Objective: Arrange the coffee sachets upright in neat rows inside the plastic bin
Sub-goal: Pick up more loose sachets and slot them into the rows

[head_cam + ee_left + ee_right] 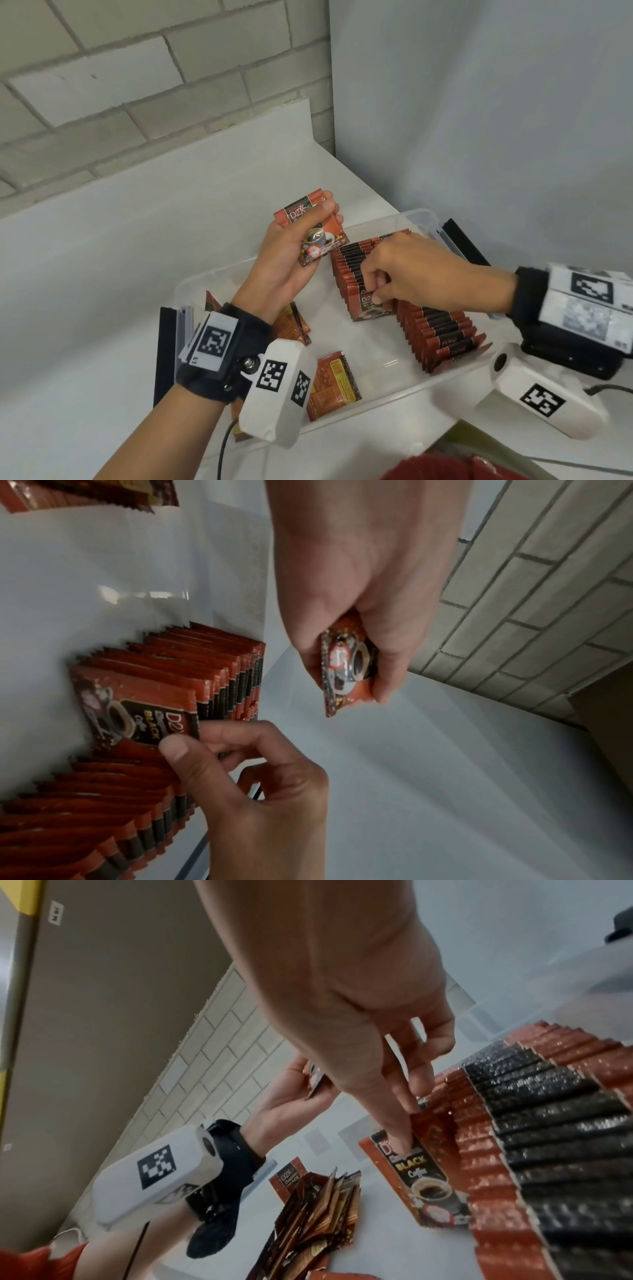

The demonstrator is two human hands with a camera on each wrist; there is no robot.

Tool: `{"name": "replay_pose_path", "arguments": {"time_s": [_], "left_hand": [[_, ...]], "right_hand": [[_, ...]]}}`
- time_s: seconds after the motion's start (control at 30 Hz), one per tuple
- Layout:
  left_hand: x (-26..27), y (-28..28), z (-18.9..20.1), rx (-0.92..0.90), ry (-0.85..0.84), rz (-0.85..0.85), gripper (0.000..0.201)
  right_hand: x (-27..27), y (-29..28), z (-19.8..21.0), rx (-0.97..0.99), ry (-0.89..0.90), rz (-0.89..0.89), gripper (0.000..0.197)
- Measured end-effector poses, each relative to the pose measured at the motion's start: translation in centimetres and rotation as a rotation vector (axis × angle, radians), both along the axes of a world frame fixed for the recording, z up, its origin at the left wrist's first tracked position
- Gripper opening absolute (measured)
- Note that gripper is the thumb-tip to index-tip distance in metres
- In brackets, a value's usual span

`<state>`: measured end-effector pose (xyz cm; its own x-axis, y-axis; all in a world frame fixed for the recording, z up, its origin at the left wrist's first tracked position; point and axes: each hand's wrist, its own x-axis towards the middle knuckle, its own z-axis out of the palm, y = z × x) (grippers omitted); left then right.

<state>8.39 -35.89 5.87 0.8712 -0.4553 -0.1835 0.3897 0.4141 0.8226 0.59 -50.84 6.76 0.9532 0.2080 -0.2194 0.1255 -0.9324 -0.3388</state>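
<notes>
My left hand (301, 236) grips a small stack of red-and-black coffee sachets (310, 224) above the clear plastic bin (394, 397); in the left wrist view the held sachets (346, 672) sit between thumb and fingers. My right hand (380, 284) pinches the top of the front sachet (371, 306) of an upright row (363, 260) at the bin's far side. A second upright row (442, 332) stands along the right side. In the right wrist view the pinched sachet (421, 1175) stands at the row's front, held by my fingertips (400, 1137).
Loose sachets lie flat in the bin: one near the front (334, 387), others under my left wrist (294, 325), seen as a pile (318, 1213) in the right wrist view. The bin sits on a white counter (102, 257) in a corner with a brick wall.
</notes>
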Motion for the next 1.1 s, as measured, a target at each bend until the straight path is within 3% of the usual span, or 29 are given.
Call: {"name": "replay_pose_path", "arguments": {"time_s": [0.37, 0.53, 0.67, 0.8, 1.1], "left_hand": [[-0.1, 0.0, -0.1, 0.032, 0.000, -0.022, 0.012], [-0.2, 0.0, -0.1, 0.048, -0.016, -0.048, 0.013], [-0.4, 0.0, 0.1, 0.028, -0.005, -0.094, 0.035], [-0.6, 0.0, 0.2, 0.065, -0.009, -0.139, 0.067], [-1.6, 0.2, 0.9, 0.196, -0.141, -0.324, 0.065]], "right_hand": [[0.2, -0.2, -0.3, 0.057, 0.055, -0.014, 0.009], [1.1, -1.3, 2.4, 0.214, 0.036, -0.156, 0.009], [1.6, -1.6, 5.3, 0.566, -0.031, -0.335, 0.028], [2.2, -1.1, 5.7, 0.674, -0.049, -0.399, 0.030], [2.7, -0.9, 5.3, 0.674, 0.016, -0.328, 0.007]]}}
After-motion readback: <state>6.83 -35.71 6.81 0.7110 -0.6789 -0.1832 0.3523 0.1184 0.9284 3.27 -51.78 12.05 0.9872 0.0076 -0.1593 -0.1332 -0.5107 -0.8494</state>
